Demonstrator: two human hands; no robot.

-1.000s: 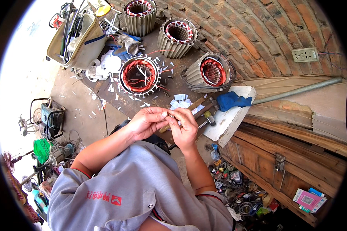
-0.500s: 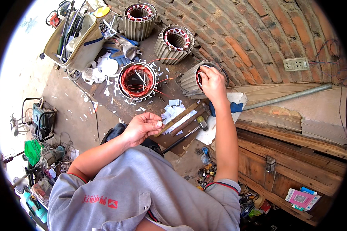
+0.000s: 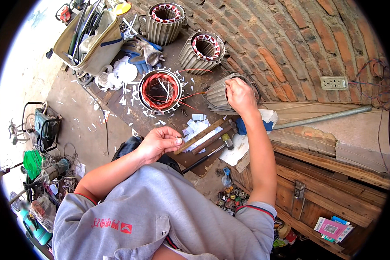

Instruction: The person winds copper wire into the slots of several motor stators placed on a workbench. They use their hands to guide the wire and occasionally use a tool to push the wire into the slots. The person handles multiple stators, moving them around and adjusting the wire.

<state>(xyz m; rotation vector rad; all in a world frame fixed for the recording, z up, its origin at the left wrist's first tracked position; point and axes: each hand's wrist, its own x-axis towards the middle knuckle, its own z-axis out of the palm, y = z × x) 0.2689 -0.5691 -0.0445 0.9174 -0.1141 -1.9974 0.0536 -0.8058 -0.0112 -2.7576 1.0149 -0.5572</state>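
My left hand (image 3: 161, 144) is closed in a pinch, thumb against forefinger, beside the near end of a flat wooden strip (image 3: 199, 135). Whether anything small is between those fingertips, I cannot make out. My right hand (image 3: 242, 96) reaches to the open end of a grey finned motor housing (image 3: 218, 93) lying tilted on the right. Its fingers are bent together and cover most of the opening, hiding whatever they grip. To the left stands a stator (image 3: 179, 86) wound with thick red wire (image 3: 162, 104); loose red leads stick out from it toward the housing.
Two more finned housings (image 3: 164, 30) (image 3: 199, 56) stand at the back by the brick wall (image 3: 268, 47). White paper pieces (image 3: 195, 126), a hammer (image 3: 227, 141) and another wooden bar (image 3: 212, 141) lie in front. A beige bin of tools (image 3: 110, 41) is at far left; a wooden chest (image 3: 325, 186) at right.
My right hand has turned slightly at the housing's mouth, its fingers now covering more of the opening. The whole view has shifted a little; my left hand keeps its pinch.
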